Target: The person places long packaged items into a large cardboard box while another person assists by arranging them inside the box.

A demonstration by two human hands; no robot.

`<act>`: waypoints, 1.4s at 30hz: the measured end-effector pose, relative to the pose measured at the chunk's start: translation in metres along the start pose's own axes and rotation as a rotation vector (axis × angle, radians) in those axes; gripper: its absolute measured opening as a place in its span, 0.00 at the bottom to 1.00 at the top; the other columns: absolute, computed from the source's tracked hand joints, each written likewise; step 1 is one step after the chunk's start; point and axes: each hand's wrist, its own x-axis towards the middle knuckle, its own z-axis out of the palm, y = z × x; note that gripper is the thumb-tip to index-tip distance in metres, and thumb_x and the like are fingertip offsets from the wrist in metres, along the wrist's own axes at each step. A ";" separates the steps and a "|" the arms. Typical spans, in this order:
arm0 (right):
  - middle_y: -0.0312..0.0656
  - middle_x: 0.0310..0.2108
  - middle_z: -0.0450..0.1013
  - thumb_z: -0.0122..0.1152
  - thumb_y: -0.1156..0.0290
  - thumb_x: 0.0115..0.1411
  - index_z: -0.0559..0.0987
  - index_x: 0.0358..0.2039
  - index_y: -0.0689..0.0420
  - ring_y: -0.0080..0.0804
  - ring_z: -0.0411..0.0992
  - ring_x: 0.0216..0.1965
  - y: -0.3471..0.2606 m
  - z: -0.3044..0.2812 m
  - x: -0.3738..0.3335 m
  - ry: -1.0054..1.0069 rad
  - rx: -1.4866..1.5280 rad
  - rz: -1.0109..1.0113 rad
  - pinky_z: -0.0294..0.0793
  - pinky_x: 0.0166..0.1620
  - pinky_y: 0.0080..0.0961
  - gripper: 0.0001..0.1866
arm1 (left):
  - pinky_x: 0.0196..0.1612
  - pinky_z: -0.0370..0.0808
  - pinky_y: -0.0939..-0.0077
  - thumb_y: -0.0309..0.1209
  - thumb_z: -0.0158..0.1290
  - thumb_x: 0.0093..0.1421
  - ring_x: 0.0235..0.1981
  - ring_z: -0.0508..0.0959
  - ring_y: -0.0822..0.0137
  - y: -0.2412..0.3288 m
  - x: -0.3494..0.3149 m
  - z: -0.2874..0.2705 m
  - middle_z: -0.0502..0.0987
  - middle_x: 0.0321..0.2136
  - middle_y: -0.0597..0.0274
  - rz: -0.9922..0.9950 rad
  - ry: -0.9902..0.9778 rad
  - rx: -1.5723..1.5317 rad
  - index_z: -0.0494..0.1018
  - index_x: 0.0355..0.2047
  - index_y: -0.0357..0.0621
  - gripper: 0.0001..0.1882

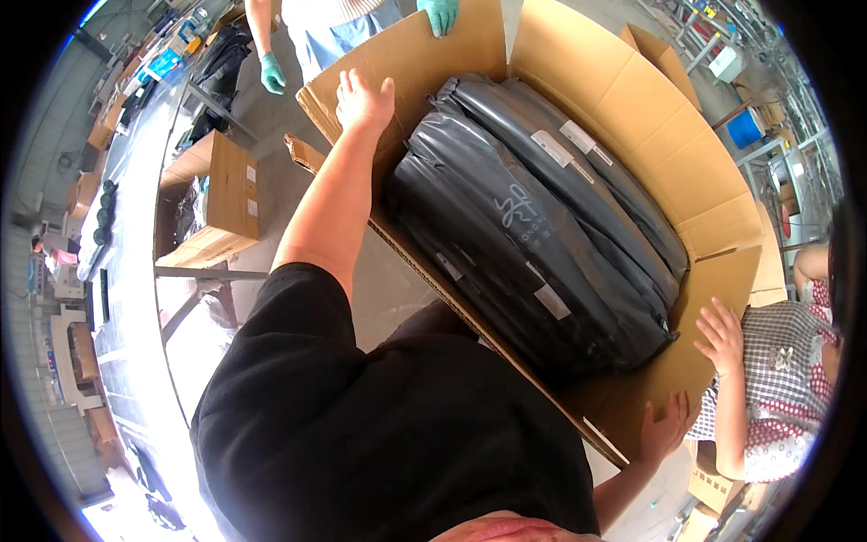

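A large open cardboard box (632,86) stands in front of me, packed with several long black plastic-wrapped packages (506,194) lying side by side with small white labels. My left hand (366,104) lies on the inner face of the box's far left flap, fingers spread and stretched toward its edge. At the near right end, my right hand (664,429) rests against another flap with its fingers stretched out. Neither hand wraps round anything. Just beyond my right hand, a co-worker's open hand (721,339) touches that same end of the box.
Across the box stands a person in green gloves; one glove (440,14) grips the far flap. At the right is a co-worker in a checkered apron (786,352). A long pale table (131,298) runs along the left, with a smaller open carton (230,194) beside it.
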 end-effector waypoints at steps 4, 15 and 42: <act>0.47 0.59 0.67 0.68 0.68 0.48 0.76 0.51 0.64 0.53 0.49 0.69 0.001 0.003 0.000 -0.004 0.009 0.044 0.55 0.67 0.44 0.28 | 0.67 0.49 0.46 0.57 0.51 0.58 0.69 0.45 0.43 0.005 -0.006 0.002 0.36 0.72 0.52 -0.180 0.034 0.040 0.47 0.69 0.45 0.47; 0.43 0.56 0.70 0.70 0.66 0.47 0.79 0.48 0.58 0.48 0.51 0.69 0.005 0.005 -0.003 0.040 -0.001 0.098 0.59 0.65 0.43 0.26 | 0.67 0.48 0.45 0.62 0.47 0.58 0.71 0.43 0.50 -0.002 -0.013 0.008 0.36 0.72 0.61 -0.171 -0.116 0.076 0.47 0.70 0.53 0.47; 0.38 0.54 0.73 0.71 0.62 0.47 0.82 0.44 0.54 0.41 0.53 0.69 0.002 0.007 0.020 0.024 0.122 0.224 0.62 0.63 0.38 0.22 | 0.70 0.45 0.51 0.60 0.45 0.61 0.71 0.41 0.40 -0.016 -0.014 0.069 0.43 0.71 0.52 0.093 -0.701 0.174 0.49 0.69 0.45 0.45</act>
